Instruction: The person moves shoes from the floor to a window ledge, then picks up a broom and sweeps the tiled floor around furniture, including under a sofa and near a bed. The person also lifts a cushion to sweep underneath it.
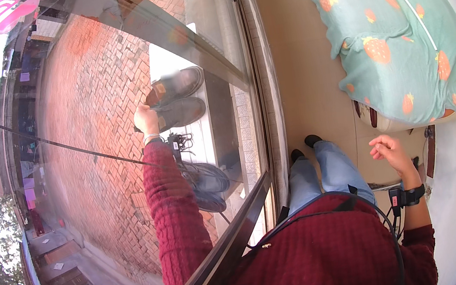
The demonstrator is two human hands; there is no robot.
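Beyond the window glass, my left hand (146, 120) is closed at the heel end of a pair of dark shoes (185, 111). The shoes lie side by side on a white ledge (202, 140), toes pointing right. Some of my fingers are hidden behind the heels. Nearer to me on the same ledge, beside my left forearm, rests a second pair of grey-blue shoes (210, 179). My right hand (390, 152) hangs indoors at my right side, fingers loosely curled and slightly apart, with nothing in it. A black strapped device (407, 196) circles my right wrist.
The window frame (263, 108) runs along my left, with its lower rail (221, 255) crossing near my left arm. Ahead on the right stands something draped in a green strawberry-print cover (395, 41). Brick paving (109, 95) lies outside, and a dark cable (57, 141) crosses the view.
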